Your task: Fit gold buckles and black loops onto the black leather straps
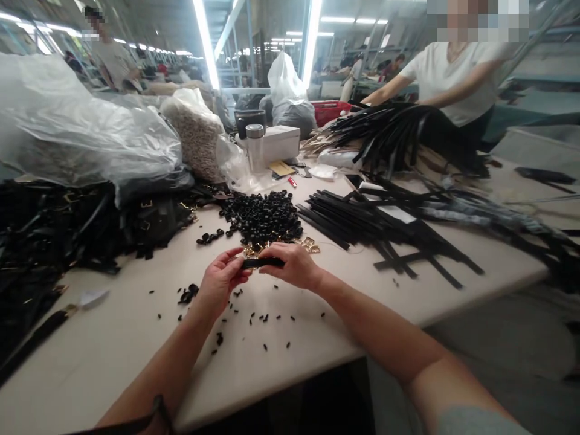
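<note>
A short black strap [257, 263] stretches level between my two hands above the pale table. The fingers of my left hand [223, 275] pinch its left end. My right hand [290, 264] grips the other end, with the fingers curled over the top. Just behind the hands lie gold-coloured buckles [310, 244], partly covered by my fingers. Beyond them is a heap of small black loops [263, 214]. Several tiny black pieces [266, 317] are scattered on the table nearer to me, and a few black loops [188, 293] sit beside my left wrist.
Black straps [362, 217] lie in a pile at the right. Black straps with buckles [90, 223] are heaped at the left under plastic bags [81, 127]. A glass bottle [255, 148] and white box [281, 142] stand behind. A co-worker [453, 78] handles strips [399, 130] at the far right.
</note>
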Motion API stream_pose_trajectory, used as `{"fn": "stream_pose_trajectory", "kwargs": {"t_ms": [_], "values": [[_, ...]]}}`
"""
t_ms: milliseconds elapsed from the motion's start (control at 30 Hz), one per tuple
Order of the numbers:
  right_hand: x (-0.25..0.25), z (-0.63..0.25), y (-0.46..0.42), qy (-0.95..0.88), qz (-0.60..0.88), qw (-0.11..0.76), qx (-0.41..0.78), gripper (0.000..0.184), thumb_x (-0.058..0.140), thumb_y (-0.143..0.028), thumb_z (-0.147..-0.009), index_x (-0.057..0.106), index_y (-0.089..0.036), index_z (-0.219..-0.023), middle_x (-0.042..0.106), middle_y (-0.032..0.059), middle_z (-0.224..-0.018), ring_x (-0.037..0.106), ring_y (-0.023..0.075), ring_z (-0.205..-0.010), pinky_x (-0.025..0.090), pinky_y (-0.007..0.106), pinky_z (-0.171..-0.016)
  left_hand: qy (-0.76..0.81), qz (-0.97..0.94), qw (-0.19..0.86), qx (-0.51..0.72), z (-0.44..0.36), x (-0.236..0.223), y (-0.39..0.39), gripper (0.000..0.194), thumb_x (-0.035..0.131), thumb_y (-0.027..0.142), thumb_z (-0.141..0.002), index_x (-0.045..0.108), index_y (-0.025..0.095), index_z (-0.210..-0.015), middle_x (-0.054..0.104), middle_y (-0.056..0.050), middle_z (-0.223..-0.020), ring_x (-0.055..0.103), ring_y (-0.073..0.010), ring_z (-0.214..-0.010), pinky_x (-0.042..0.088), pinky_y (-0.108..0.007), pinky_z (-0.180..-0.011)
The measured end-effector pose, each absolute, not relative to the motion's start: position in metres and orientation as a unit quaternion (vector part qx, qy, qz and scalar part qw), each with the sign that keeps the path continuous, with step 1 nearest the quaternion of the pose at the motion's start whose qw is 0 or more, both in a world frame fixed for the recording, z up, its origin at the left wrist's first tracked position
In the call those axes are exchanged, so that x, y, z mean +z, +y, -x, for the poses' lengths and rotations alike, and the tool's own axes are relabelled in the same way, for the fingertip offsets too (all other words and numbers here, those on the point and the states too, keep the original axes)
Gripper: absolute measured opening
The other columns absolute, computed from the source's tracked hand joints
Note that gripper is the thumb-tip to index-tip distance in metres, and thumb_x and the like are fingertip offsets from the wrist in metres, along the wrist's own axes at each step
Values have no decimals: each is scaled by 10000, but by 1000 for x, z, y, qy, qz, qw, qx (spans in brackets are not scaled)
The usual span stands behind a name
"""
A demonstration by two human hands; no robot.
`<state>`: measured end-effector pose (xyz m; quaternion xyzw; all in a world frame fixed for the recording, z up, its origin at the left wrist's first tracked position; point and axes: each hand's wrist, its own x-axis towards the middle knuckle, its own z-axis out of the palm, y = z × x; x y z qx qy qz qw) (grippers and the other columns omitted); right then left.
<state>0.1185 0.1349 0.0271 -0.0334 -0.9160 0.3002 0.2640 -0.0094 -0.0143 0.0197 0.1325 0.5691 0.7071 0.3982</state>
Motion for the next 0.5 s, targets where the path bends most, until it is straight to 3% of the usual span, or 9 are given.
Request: {"fn": "stream_pose_trajectory", "kwargs": {"t_ms": [233,500], "values": [[18,-114,128,-909,56,262,320,198,633,-381,-846,692,-215,-935,699,16,-894,637,134,-820,462,233,-762,588,-171,409,677,8,18,-15,632,758,366,-702,522,121,-1234,667,-24,-732,634,-117,-559,485,-181,-491],[19,-115,127,-917,49,259,300,168,609,-334,-860,684,-193,-807,680,11,-774,608,121,-715,431,224,-675,584,-178,409,678,7,18,-17,653,749,394,-709,520,131,-1261,672,-27,-751,628,-114,-573,474,-185,-509]]}}
